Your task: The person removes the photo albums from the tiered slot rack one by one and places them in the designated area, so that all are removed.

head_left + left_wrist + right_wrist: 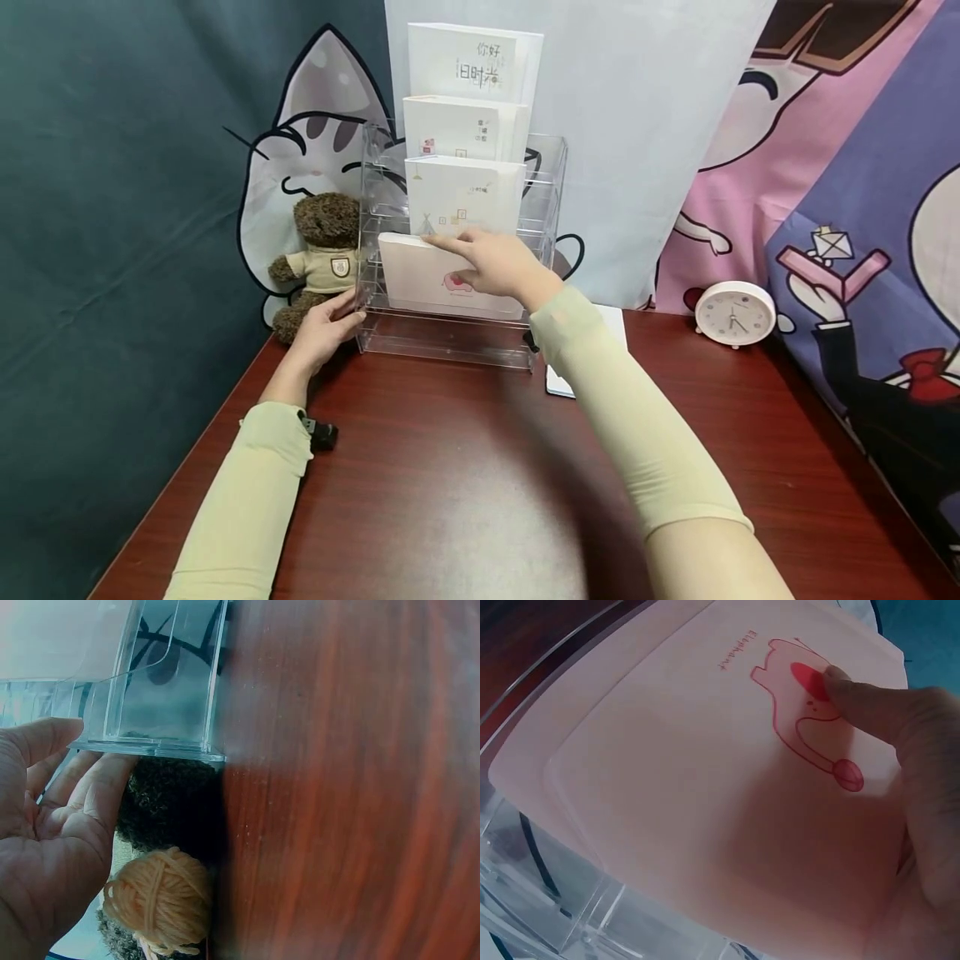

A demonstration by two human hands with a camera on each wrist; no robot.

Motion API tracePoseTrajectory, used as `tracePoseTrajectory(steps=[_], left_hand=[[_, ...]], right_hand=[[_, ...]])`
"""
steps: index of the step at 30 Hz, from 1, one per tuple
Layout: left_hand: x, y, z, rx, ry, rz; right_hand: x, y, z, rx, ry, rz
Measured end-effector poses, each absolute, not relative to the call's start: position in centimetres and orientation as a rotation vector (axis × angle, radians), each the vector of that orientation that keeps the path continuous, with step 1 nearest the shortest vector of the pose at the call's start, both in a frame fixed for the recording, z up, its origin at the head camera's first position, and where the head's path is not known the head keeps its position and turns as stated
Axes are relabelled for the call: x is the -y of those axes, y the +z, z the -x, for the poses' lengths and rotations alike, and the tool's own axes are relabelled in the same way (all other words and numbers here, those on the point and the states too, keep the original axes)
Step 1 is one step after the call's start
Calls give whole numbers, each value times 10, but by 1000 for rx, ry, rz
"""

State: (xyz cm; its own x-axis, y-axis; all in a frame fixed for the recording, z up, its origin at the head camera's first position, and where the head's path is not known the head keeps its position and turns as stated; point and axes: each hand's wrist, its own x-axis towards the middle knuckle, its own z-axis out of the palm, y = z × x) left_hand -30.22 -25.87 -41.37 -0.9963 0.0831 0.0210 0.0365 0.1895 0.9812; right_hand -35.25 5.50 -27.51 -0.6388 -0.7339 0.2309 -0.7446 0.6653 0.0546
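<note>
A pink book (416,279) with an elephant drawn on its cover was in the right hand (501,262): the thumb lay on the drawing while the index finger reached along the top edge, the other fingers being hidden behind. Its lower edge was below that hand, at a low front ledge of a clear rack (447,350); whether it sat fully in the slot could not be told.

The left hand (322,337) held the rack's lower side edge in a narrow grip, thumb on one face and fingers on the other. Behind and above the right hand, a nearest white book (457,196), a middle white book (450,129) and a rearmost white book (442,62) stood in rising tiers.

Just beyond the left hand sat a brown teddy bear (327,225) in a pale shirt, and beside that hand, close to the bear, was a ball of yarn (159,896). A flat white item (613,323) lay partly under the right forearm. A white alarm clock (735,314) stood well to the right of the right hand, on the reddish-brown counter (435,458).
</note>
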Motion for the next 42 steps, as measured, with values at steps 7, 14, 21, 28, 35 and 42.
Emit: tracePoseTrajectory(steps=[7,14,21,28,35,42], left_hand=[[263,-408,298,-2413,1944,-126],[272,-403,295,-2451,1926,-116],[262,-403,300,-2404,1940,-154],[267,-399,301,-2407,1938,-112],[262,-405,304,-2350,1999,-124],[251,-413,302,-2314,2016,-121]], right_hand=[[-51,-274,346,2683,64,-1268],[-44,-277,343,2552,94,-1337],[-60,-277,336,2462,52,-1295],[-63,-259,331,2304,146,-1281],[-80,-246,326,2262,178,-1266],[-111,-238,315,2216,231,-1231]])
